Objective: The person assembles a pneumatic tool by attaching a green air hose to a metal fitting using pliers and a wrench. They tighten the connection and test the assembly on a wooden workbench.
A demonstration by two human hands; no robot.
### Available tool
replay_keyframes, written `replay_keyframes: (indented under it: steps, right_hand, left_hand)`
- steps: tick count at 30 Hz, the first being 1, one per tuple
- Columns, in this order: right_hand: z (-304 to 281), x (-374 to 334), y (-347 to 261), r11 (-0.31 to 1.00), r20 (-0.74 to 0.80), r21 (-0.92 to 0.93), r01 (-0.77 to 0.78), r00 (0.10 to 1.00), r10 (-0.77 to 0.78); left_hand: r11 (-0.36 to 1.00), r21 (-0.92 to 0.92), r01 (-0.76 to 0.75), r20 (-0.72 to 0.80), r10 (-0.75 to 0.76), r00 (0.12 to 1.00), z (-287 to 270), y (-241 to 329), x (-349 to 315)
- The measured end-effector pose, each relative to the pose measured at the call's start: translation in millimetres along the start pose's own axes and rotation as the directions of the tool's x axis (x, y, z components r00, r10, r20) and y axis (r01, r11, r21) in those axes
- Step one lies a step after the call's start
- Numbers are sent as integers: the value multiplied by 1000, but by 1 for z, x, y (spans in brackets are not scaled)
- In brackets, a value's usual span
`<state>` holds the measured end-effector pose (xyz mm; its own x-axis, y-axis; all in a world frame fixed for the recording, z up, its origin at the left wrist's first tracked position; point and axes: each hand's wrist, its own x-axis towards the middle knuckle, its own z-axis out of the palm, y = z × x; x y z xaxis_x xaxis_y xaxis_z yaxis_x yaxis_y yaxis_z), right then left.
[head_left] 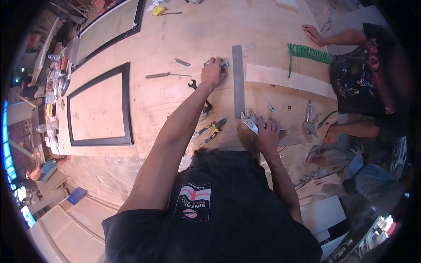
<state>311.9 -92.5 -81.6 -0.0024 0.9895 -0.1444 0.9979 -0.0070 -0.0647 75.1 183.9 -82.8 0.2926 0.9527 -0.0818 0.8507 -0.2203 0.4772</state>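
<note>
My left hand (213, 73) is closed over a small silver metal tool (224, 65), whose two ends show on either side of my fingers. Its exact kind is hidden. At the near edge of the wooden table, my right hand (268, 133) grips a pair of silver locking pliers (250, 123), jaws pointing up and left. Between the hands lies a long flat grey strip (237, 83). Left of it are a dark open-ended wrench (192, 84), partly behind my left forearm, and yellow-and-blue pliers (213, 131). A thin-shafted tool (157, 75) and a short grey piece (182, 62) rest farther left.
Black rectangular frames (127, 105) lie on the table's left (153, 118). A pale board (285, 79) and a green coiled hose (312, 53) are at right, beside a co-worker (359, 74) with hands on the table. An air blow gun (310, 122) lies nearby. A yellow tape measure (158, 10) sits far back.
</note>
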Motion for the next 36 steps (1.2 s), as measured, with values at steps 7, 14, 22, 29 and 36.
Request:
replay_keyframes:
  steps: [7,14,22,29,36]
  right_hand:
    - [-26,1,1,978,5,208,-4,1000,3]
    - [-91,67,-29,490,-106,870,59,992,68]
    - [-127,110,-83,200,-126,974,110,990,66]
    - [-147,98,-67,127,10,992,-3,999,-54]
    - [-146,86,-56,390,-84,909,148,981,-177]
  left_hand:
    - [875,-455,162,258,-45,965,7,-19,35]
    - [-330,-800,501,535,-17,844,-58,54,-60]
    - [-562,-751,346,379,63,923,-57,81,-129]
    - [41,-991,130,132,54,990,-85,69,-146]
    - [871,-448,-205,75,264,962,-106,86,-150]
